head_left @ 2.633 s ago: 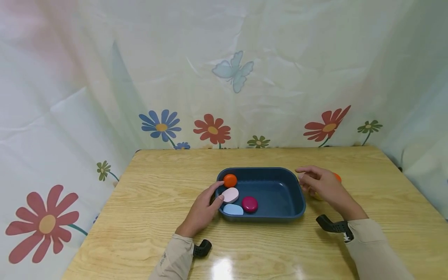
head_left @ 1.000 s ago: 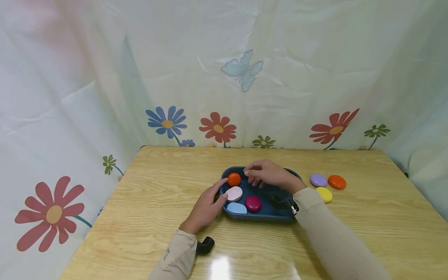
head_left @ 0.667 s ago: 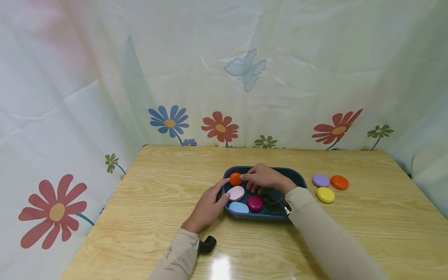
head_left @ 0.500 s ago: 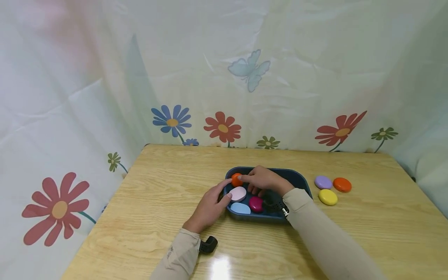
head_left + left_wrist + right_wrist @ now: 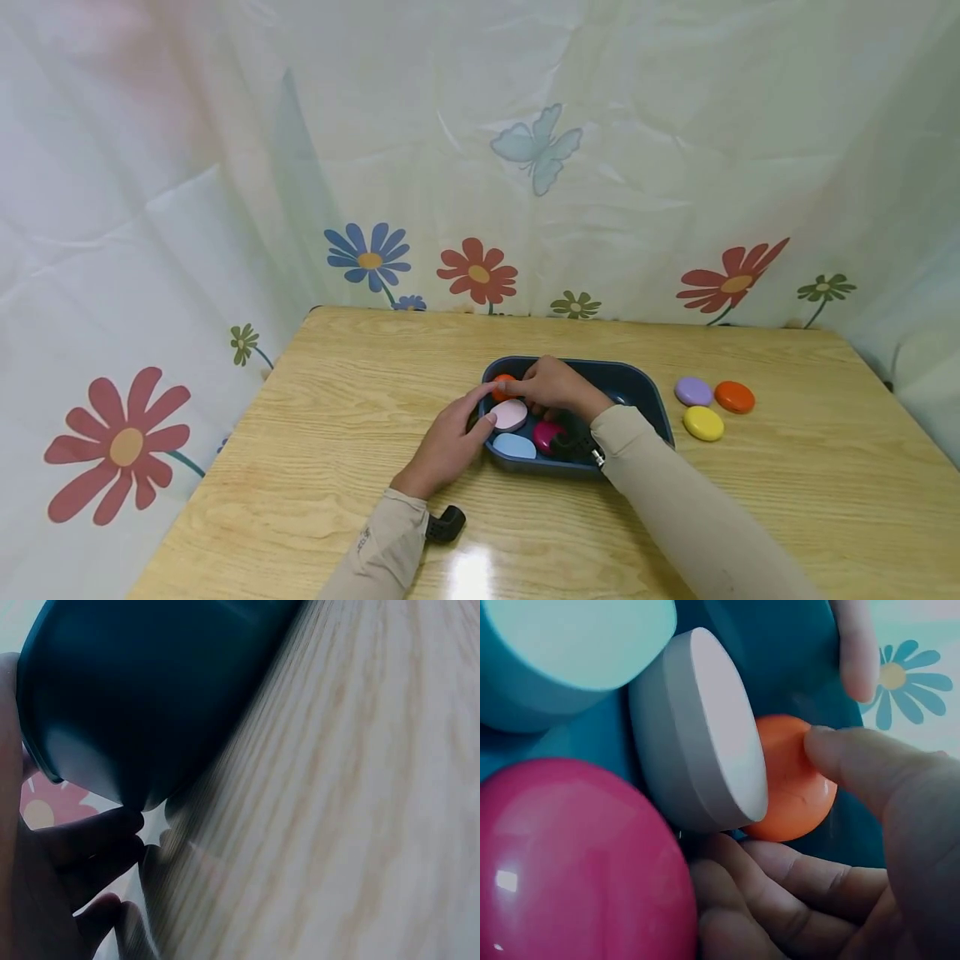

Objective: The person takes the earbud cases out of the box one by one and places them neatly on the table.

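A dark blue tray (image 5: 540, 469) rests on the wooden table. My left hand (image 5: 448, 440) grips its left end, thumb over the rim and several fingers against the outer wall in the left wrist view. Reaching into the tray's far left corner, my right hand (image 5: 558, 387) pinches a rounded orange disc (image 5: 789, 787); its thumb lies on the disc, the other fingers curl in below. Right beside the orange disc is a pale pink oval piece (image 5: 510, 415). A light blue piece (image 5: 514, 447) lies in the near left corner, with a glossy magenta piece (image 5: 585, 862) to its right.
To the right of the tray, a purple disc (image 5: 693, 391), an orange-red disc (image 5: 734, 397) and a yellow disc (image 5: 703, 423) lie grouped on the table (image 5: 337, 383). A flower-print curtain (image 5: 600, 208) hangs behind the table.
My right hand has moved left from beside the discs on the table into the tray and now closes on the orange disc. The left hand stays on the tray; the head view shifts slightly.
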### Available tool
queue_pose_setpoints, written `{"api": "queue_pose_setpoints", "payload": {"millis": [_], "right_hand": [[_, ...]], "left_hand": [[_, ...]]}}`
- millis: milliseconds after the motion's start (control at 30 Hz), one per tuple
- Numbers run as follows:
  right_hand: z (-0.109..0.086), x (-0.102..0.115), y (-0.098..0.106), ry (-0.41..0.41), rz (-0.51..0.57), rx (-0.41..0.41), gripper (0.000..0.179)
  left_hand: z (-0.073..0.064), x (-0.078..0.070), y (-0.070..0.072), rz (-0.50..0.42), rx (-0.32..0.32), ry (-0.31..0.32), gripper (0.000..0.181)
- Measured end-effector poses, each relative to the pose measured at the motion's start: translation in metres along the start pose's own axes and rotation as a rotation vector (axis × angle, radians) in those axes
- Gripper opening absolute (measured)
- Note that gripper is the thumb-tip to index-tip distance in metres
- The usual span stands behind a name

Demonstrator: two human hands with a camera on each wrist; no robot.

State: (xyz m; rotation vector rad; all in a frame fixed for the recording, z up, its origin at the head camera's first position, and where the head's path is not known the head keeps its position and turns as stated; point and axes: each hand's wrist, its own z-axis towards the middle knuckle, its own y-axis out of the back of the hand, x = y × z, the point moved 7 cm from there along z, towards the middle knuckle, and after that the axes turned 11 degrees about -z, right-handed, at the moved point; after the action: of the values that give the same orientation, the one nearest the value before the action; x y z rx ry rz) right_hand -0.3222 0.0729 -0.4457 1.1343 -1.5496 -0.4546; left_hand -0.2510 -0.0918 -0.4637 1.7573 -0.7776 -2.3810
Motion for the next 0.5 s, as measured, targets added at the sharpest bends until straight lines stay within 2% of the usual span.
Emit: {"api": "queue_pose_setpoints", "payload": {"millis": [167,500], "right_hand": [[-0.0013,0.0027,-0.0004,0.017,-0.018,-0.001,0.055],[0.0026,0.0015,-0.0023,-0.011,-0.045,-0.03,0.055]], "left_hand": [[0.0001,0.0001,-0.0001,-0.004,0.004,-0.006,0.048],[0.0009,0.0011,-0.0012,-0.003,0.0,0.01,0.047]]}}
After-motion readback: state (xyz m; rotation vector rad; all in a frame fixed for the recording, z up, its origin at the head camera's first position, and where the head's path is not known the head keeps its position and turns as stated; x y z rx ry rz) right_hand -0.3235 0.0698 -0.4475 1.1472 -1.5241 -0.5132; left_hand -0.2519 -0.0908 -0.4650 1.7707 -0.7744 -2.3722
